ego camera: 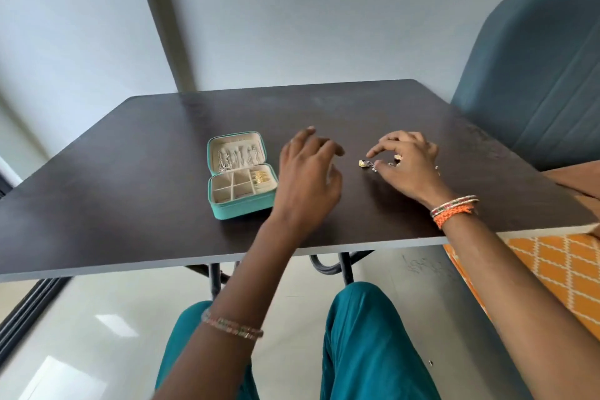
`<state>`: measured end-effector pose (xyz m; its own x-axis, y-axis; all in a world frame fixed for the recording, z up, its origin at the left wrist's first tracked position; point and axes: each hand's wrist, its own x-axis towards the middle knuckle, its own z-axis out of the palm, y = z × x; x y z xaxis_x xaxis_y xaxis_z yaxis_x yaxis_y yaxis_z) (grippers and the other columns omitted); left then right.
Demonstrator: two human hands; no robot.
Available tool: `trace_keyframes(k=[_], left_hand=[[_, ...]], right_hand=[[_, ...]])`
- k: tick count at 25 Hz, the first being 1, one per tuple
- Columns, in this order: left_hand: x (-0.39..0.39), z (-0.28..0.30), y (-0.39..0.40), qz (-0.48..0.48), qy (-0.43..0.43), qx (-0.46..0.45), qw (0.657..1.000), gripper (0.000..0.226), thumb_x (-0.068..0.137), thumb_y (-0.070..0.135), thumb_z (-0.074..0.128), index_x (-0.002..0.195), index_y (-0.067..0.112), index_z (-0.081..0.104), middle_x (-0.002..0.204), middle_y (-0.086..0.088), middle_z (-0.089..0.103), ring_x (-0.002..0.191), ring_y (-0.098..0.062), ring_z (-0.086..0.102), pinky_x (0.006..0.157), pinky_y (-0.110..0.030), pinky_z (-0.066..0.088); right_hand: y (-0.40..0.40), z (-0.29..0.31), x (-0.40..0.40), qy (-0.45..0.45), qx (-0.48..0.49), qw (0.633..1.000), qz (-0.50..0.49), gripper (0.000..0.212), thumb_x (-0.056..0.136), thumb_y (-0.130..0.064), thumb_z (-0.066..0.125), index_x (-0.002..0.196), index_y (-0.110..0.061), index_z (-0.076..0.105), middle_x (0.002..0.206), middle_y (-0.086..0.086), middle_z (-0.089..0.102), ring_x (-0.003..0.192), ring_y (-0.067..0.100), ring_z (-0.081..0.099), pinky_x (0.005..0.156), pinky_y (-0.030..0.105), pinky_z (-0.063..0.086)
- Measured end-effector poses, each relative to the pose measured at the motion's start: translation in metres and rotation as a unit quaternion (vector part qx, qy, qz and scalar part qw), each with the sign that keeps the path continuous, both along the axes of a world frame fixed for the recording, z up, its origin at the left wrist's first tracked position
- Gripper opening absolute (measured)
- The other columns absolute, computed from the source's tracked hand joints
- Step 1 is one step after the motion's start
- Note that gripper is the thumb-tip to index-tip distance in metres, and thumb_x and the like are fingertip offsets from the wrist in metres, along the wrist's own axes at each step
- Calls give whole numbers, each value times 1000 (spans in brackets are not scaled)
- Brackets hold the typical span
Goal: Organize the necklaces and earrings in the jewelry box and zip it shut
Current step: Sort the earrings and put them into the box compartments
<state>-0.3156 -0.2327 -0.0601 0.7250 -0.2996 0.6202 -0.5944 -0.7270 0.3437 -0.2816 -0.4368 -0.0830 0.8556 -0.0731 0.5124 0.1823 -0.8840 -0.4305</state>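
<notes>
Dark worktop (130, 178) carries an open jewelry box (242, 175); right of it, left hand (308, 172) hovers spread, right hand (406, 166) fingers loose earrings (368, 164).

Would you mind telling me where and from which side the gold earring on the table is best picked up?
Probably by the gold earring's rounded gold body, pinched from above between thumb and forefinger. It lies low on the table just off the right hand's fingertips, so a side approach would likely push it. Finer shape is too small to tell. The left hand hovers open beside the jewelry box.
</notes>
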Motion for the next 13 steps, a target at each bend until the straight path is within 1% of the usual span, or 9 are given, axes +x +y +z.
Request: trace_keyframes(k=[2,3,5,7,9,11,13], left_hand=[[24,-11,-26,-12,120,3,993,35,84,10,51,118,15,59,125,-6,59,134,-28,34,106,-39,27],[35,-17,-34,-13,171,-8,985,35,86,11,50,121,15,57,127,-7,58,132,-29,36,105,-38,29],[51,-26,-41,-1,229,-35,973,34,90,18,50,123,17,54,125,-6,59,126,-28,44,101,-37,33],[59,-30,-45,18,232,-10,973,34,91,28,52,125,21,53,126,-4,58,125,-26,44,101,-38,31],[61,-32,-46,25,224,29,974,36,91,33,52,126,23,51,129,-3,55,127,-25,41,102,-38,28],[61,-34,-45,23,217,23,976,36,91,33,53,126,24,52,129,-2,55,128,-25,41,103,-37,27],[61,-35,-43,16,213,3,977,34,91,33,54,124,24,54,127,-2,57,126,-24,44,102,-36,29]], right_hand=[[3,-2,4,2,-37,999,-5,11,76,-35,69,87,-34,71,114,-8,58,116,20,42,88,33,20],[3,-2,6,-2,-55,998,-9,13,76,-39,70,89,-34,71,118,-7,57,118,20,42,90,35,21],[4,-3,9,-4,-69,997,-16,17,76,-43,69,90,-33,69,121,-6,55,119,20,40,93,37,22],[4,-5,12,13,-75,997,-16,19,77,-44,68,92,-33,69,122,-7,54,120,19,39,93,36,21],[5,-5,14,47,-76,996,-10,16,79,-43,66,92,-33,69,120,-9,55,120,18,38,91,36,20],[5,-4,16,68,-62,996,-4,10,81,-39,67,89,-32,69,117,-10,59,119,18,39,88,37,21],[6,-3,16,70,-36,997,4,6,81,-37,68,86,-34,68,114,-12,62,118,16,41,88,37,21]])
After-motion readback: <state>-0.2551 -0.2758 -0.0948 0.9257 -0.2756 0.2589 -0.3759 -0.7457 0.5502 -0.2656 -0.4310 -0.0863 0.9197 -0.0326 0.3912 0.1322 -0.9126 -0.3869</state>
